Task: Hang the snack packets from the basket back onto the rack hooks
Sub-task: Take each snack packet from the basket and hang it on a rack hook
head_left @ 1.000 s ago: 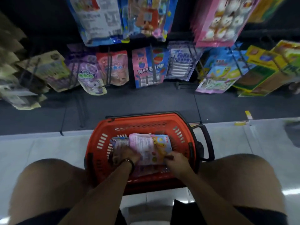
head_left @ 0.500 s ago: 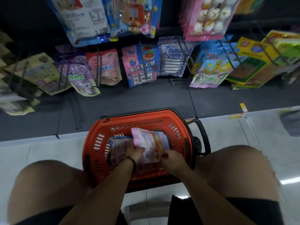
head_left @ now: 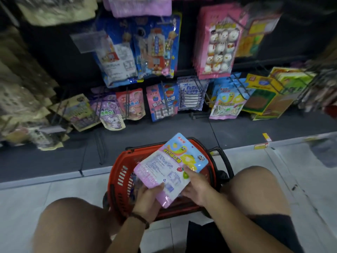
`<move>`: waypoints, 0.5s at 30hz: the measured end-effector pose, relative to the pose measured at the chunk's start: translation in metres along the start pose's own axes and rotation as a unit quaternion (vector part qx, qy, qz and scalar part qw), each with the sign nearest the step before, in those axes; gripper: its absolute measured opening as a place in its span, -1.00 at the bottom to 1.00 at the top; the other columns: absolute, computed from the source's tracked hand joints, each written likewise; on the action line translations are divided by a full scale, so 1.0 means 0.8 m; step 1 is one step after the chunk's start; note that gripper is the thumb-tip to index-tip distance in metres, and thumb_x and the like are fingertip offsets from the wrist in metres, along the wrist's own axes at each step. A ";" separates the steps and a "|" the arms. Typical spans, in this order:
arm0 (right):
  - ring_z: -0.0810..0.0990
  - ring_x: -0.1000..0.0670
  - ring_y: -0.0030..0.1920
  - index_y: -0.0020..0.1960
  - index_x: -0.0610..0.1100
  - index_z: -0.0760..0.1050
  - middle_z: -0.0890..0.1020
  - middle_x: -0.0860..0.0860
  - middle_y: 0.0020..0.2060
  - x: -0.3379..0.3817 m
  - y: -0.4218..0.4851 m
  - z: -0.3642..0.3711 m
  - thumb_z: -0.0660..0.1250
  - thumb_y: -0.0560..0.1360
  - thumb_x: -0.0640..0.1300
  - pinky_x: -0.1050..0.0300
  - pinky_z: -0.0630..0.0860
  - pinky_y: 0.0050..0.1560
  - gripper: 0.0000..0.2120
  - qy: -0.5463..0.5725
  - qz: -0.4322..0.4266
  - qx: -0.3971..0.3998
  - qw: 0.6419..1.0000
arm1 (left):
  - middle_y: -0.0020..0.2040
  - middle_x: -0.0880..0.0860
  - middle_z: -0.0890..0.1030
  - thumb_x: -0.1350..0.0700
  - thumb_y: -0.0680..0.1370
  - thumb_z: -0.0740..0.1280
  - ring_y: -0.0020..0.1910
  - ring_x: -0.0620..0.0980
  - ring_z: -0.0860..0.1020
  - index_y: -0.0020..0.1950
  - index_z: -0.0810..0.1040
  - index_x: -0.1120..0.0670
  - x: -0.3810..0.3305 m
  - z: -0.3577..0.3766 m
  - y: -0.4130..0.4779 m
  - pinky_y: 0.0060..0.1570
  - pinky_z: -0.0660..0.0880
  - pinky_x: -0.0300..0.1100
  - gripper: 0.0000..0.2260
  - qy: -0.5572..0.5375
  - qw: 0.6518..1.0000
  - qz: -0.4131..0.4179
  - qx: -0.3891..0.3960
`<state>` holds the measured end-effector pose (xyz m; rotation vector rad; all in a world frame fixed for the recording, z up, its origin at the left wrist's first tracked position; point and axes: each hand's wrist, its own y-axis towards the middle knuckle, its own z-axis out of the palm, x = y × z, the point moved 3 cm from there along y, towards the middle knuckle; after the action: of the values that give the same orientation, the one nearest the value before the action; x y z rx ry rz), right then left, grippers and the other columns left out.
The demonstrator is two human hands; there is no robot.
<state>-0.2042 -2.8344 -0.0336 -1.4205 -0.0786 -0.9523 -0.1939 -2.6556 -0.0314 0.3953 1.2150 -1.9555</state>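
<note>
Orange-red basket (head_left: 116,172) sits on floor tiles (head_left: 27,198) betw. the person's knees, facing the rack (head_left: 54,57). Two snack pkts are held overlapped above the basket. White/pink pkt (head_left: 160,172), back side up, is pinched at its lower edge by left grip (head_left: 149,198). Blue/yellow pkt (head_left: 187,152), face up and partly beneath it, is grasped by right grip (head_left: 196,187) w/ thumb on top. Further pkts (head_left: 134,181) lie in the basket, mostly hidden. Similar hanging pkts (head_left: 226,103) occupy a rack hook, right of centre.

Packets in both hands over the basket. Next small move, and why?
Probably raise the held packets up and right toward the matching hanging packets on the lower row: left hand and right hand grip them above the basket.
</note>
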 end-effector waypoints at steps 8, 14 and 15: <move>0.67 -0.31 0.32 0.39 -0.21 0.59 0.71 -0.21 0.28 0.041 -0.031 0.015 0.38 0.69 -0.13 -0.35 0.52 0.42 -0.69 0.093 -0.104 0.098 0.985 | 0.27 0.28 0.70 0.33 0.54 0.51 0.23 0.32 0.67 0.40 0.55 0.15 -0.083 0.003 -0.016 0.25 0.55 0.41 -0.56 -0.010 0.993 0.086 -0.074; 0.64 -0.39 0.33 0.35 -0.24 0.61 0.73 -0.23 0.24 0.040 -0.029 0.014 0.43 0.65 -0.09 -0.50 0.42 0.46 -0.67 0.072 -0.145 0.056 0.985 | 0.01 0.12 0.77 0.36 0.47 0.58 0.11 0.26 0.72 0.06 0.63 0.11 -0.129 0.008 -0.028 -0.08 0.66 -0.14 -0.73 0.274 0.919 0.252 -0.132; 0.65 -0.39 0.31 0.29 -0.23 0.64 0.74 -0.23 0.20 0.042 -0.031 0.016 0.44 0.65 -0.09 -0.51 0.45 0.43 -0.71 0.071 -0.165 0.039 0.983 | 0.00 0.02 0.75 0.33 0.45 0.59 0.09 0.20 0.72 0.05 0.63 0.03 -0.132 0.014 -0.031 -0.06 0.65 -0.15 -0.70 0.352 0.881 0.288 -0.134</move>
<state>-0.1916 -2.8372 0.0079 -1.2852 -0.2480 -1.3070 -0.1431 -2.6115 0.0547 1.2375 1.5480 -1.1196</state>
